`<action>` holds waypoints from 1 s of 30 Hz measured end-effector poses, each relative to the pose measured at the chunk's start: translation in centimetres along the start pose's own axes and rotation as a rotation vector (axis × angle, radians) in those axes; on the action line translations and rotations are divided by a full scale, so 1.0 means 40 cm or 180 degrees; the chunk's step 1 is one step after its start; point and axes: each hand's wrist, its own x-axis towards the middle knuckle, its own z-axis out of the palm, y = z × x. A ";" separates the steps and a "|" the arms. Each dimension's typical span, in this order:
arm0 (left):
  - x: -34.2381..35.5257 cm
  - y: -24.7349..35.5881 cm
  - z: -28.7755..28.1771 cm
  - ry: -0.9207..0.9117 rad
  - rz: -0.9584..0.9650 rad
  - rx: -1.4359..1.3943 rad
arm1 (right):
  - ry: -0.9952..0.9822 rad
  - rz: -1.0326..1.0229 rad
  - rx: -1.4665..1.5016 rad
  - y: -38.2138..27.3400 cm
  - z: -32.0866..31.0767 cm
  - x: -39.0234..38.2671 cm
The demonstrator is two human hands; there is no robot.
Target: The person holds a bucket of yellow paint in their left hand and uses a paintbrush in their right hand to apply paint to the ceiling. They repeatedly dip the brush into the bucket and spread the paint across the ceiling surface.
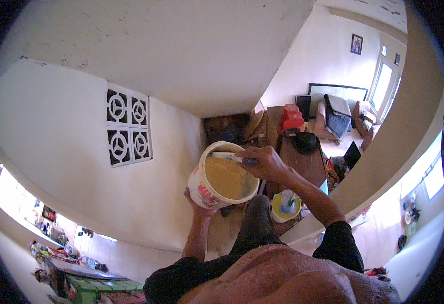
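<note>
A white plastic bucket with red markings is tilted toward me in the middle of the head view. Tan, paste-like material lies inside, and some is smeared along the inner wall. My left hand supports the bucket from its lower left side; most of its fingers are hidden behind it. Over the bucket's mouth, my right hand is closed around the dark handle of a flat, pale-ended hand tool, which could be a brush or a scraper. The tool's pale end reaches across the opening near the far inner rim.
A yellow-rimmed pail stands right of my leg. Beyond it is a brown table with a red object and a black rounded item. A white wall with vent blocks rises on the left, under a sloping ceiling.
</note>
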 end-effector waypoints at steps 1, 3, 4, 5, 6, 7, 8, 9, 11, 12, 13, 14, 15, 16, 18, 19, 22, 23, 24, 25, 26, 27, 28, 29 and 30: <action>0.004 -0.002 0.002 -0.0014 -0.0010 -0.0025 | -0.0031 -0.0058 -0.0140 -0.004 -0.018 -0.005; 0.002 0.004 0.001 -0.0009 -0.0012 -0.0035 | -0.0099 -0.0157 -0.0376 -0.028 -0.048 -0.015; 0.008 0.009 0.001 -0.0015 -0.0012 -0.0050 | 0.0097 -0.0065 -0.0302 -0.037 -0.053 -0.015; 0.007 0.008 -0.001 -0.0014 -0.0026 -0.0058 | 0.0275 0.0054 -0.0230 -0.049 -0.058 -0.025; 0.010 0.008 -0.003 -0.0023 -0.0040 -0.0078 | 0.0455 0.0172 -0.0160 -0.057 -0.064 -0.032; 0.021 0.009 -0.003 -0.0059 -0.0032 -0.0085 | 0.0367 0.0639 0.0210 -0.063 -0.067 -0.030; 0.017 0.026 -0.016 -0.0045 0.0024 -0.0083 | 0.0235 0.1111 0.0652 -0.070 -0.048 -0.019; 0.016 0.033 -0.028 -0.0033 0.0044 -0.0094 | 0.0088 0.1622 0.1073 -0.074 -0.033 -0.016; 0.033 0.019 -0.027 -0.0057 -0.0007 -0.0115 | 0.0152 0.1748 0.1811 -0.050 -0.004 -0.036; 0.034 0.019 -0.027 -0.0068 -0.0019 -0.0135 | 0.0170 0.1836 0.2217 -0.033 0.020 -0.046; 0.032 0.017 -0.025 -0.0077 -0.0049 -0.0158 | 0.0037 0.2036 0.2442 -0.033 0.028 -0.050; 0.032 0.016 -0.019 -0.0129 -0.0085 -0.0217 | -0.0094 0.2205 0.2651 -0.037 0.024 -0.044; 0.026 0.016 -0.014 -0.0183 -0.0124 -0.0286 | -0.0080 0.2245 0.2791 -0.040 0.020 -0.038; 0.019 0.016 -0.005 -0.0255 -0.0159 -0.0362 | -0.0052 0.2263 0.2922 -0.047 0.014 -0.034; 0.011 0.023 0.017 -0.0593 -0.0300 -0.0591 | 0.0052 0.2041 0.2617 -0.036 0.012 -0.023; -0.004 0.022 0.019 -0.0732 -0.0372 -0.0704 | 0.0096 0.1920 0.2468 -0.037 0.015 -0.026; -0.014 0.016 0.011 -0.0650 -0.0512 -0.0796 | 0.0217 0.1035 0.0683 -0.033 -0.006 -0.018; 0.000 0.011 0.018 -0.0601 -0.0579 -0.0785 | 0.0141 0.1073 0.0280 -0.038 -0.029 -0.019; 0.000 -0.002 0.006 -0.0308 0.0109 0.0896 | 0.0100 0.1083 -0.0143 -0.053 -0.056 -0.021; 0.006 -0.015 0.021 -0.0300 0.0521 0.1551 | 0.0112 0.1076 -0.0598 -0.060 -0.087 -0.017; 0.010 -0.027 0.039 -0.0202 0.0944 0.2219 | 0.0295 0.1166 -0.0572 -0.070 -0.113 -0.015; 0.016 -0.036 0.006 -0.0280 0.1167 0.2268 | 0.0484 0.1228 -0.0517 -0.081 -0.130 -0.020; 0.010 -0.028 -0.030 -0.0310 0.1442 0.2326 | 0.0643 0.1241 -0.0410 -0.083 -0.135 0.002; 0.025 -0.018 -0.129 -0.0196 0.1909 0.2714 | 0.1133 0.1058 0.0296 -0.077 -0.116 0.046; 0.036 -0.013 -0.132 -0.0062 0.1661 0.2094 | 0.1599 0.0920 0.0963 -0.059 -0.095 0.076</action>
